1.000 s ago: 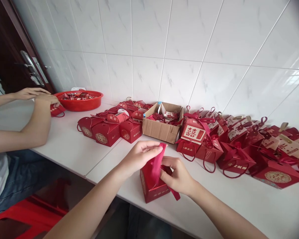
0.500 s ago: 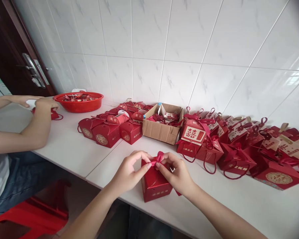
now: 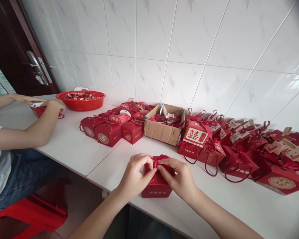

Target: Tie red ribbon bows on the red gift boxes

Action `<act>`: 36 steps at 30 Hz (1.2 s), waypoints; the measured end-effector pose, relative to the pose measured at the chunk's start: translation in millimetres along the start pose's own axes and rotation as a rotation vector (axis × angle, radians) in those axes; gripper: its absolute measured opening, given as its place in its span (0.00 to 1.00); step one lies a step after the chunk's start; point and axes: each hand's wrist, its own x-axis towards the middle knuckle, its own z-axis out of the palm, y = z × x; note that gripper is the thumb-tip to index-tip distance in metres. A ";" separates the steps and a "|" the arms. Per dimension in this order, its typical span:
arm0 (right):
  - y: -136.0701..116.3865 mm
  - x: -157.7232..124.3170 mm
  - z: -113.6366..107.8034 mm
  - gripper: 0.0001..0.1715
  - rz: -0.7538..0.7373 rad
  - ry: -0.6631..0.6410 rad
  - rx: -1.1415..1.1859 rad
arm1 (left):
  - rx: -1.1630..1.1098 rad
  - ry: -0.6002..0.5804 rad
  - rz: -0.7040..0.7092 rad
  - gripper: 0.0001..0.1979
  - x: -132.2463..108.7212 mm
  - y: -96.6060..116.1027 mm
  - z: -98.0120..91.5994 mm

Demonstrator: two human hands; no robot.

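Note:
A red gift box [image 3: 157, 190] with gold characters stands on the white table in front of me. On its top is a red ribbon [image 3: 161, 157], partly hidden by my fingers. My left hand [image 3: 137, 172] pinches the ribbon near the knot between thumb and forefinger. Opposite it, my right hand [image 3: 179, 176] pinches the ribbon too, its thumb tip almost meeting the left one. Both hands are low over the box, and the ribbon's loop shows just behind the fingertips.
A cardboard carton [image 3: 161, 132] of red pieces stands against the wall. Filled-looking red boxes [image 3: 109, 133] are grouped left of it; many ribboned boxes [image 3: 239, 161] line the right. A red basin [image 3: 81, 104] holds wrapped sweets. At left, a co-worker's hands [image 3: 54, 106] handle a red box.
My fingertips have drawn closer together at the ribbon, whose loop now lies lower. The box has turned so its lettered side faces me more squarely. The co-worker's hands have shifted slightly.

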 end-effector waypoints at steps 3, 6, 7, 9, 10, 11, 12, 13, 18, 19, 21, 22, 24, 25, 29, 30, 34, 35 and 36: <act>-2.0 -0.9 -0.8 0.10 -0.046 0.016 -0.088 | 0.039 0.025 0.031 0.08 0.0 1.0 -0.5; -0.8 -1.1 -0.4 0.09 -0.012 0.005 -0.102 | 0.076 0.044 0.068 0.08 0.4 1.6 -0.7; -0.2 -1.0 -0.1 0.09 0.007 0.007 -0.098 | 0.088 0.045 0.080 0.09 0.5 1.7 -0.8; 0.7 -0.6 0.2 0.09 0.061 0.007 -0.087 | 0.111 0.047 0.098 0.09 0.9 2.0 -0.8; 0.9 -0.4 0.1 0.09 0.093 0.004 -0.084 | 0.122 0.048 0.107 0.09 1.2 2.2 -0.8; 0.9 -0.1 0.0 0.08 0.126 0.001 -0.084 | 0.130 0.050 0.117 0.09 1.7 2.3 -0.9; 0.9 0.1 -0.2 0.08 0.155 0.002 -0.087 | 0.134 0.051 0.130 0.09 2.2 2.3 -0.9; 0.9 0.3 -0.4 0.08 0.182 0.004 -0.089 | 0.136 0.053 0.144 0.09 2.9 2.2 -1.0; 1.7 0.8 -2.3 0.10 0.299 -0.078 -0.059 | 0.145 0.076 0.192 0.11 5.1 1.9 -0.9; 1.7 1.3 -3.1 0.11 0.323 -0.115 -0.033 | 0.144 0.074 0.196 0.11 4.8 2.1 -0.8; 1.0 3.1 -5.4 0.13 0.386 -0.197 0.067 | 0.134 0.068 0.186 0.11 3.7 2.7 -0.6; 0.3 4.4 -6.7 0.13 0.421 -0.235 0.131 | 0.127 0.063 0.170 0.11 3.0 3.0 -0.5; -1.4 7.1 -9.0 0.15 0.474 -0.282 0.239 | 0.103 0.049 0.123 0.10 2.0 2.8 0.0; -2.1 8.3 -9.9 0.16 0.486 -0.293 0.274 | 0.084 0.042 0.095 0.10 1.8 2.3 0.4; -1.6 10.9 -10.6 0.18 0.494 -0.308 0.391 | -0.064 0.013 -0.034 0.10 2.8 -1.6 3.0; -0.5 10.9 -10.1 0.19 0.501 -0.305 0.432 | -0.107 0.010 -0.062 0.10 3.1 -2.5 3.5; 4.6 9.9 -8.0 0.19 0.533 -0.255 0.558 | -0.174 0.042 -0.074 0.05 0.2 -2.9 1.1; 5.3 9.6 -7.6 0.19 0.539 -0.246 0.570 | -0.170 0.046 -0.062 0.04 -1.4 -1.7 -0.7; 5.6 9.3 -7.3 0.19 0.544 -0.244 0.577 | -0.165 0.038 -0.053 0.03 -3.2 -0.2 -2.6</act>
